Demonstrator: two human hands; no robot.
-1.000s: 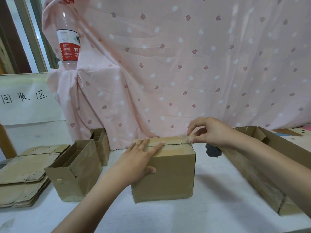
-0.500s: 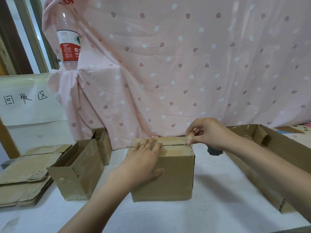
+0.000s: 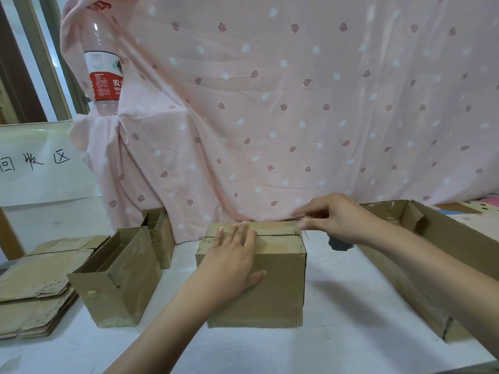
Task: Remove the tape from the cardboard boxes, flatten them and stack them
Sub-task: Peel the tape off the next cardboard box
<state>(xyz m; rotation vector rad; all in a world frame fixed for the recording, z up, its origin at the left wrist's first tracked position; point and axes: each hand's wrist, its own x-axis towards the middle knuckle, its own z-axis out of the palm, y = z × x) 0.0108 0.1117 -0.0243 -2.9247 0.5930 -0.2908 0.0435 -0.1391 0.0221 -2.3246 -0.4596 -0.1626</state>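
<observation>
Now the closed box stands in the middle of the table, just before me. My left hand lies flat on its top with straight fingers and presses it down. My right hand pinches the tape end at the far right corner. I think the carton is light and would slide, the tape thin and easy to tear, so I pull low and slowly

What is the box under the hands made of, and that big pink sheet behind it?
The closed box looks like brown corrugated cardboard, matte: its bottom edge shows wavy ridges. The shiny strip along its top seam seems to be plastic tape. The pink sheet looks like thin woven cloth: it hangs in soft folds and creases.
</observation>
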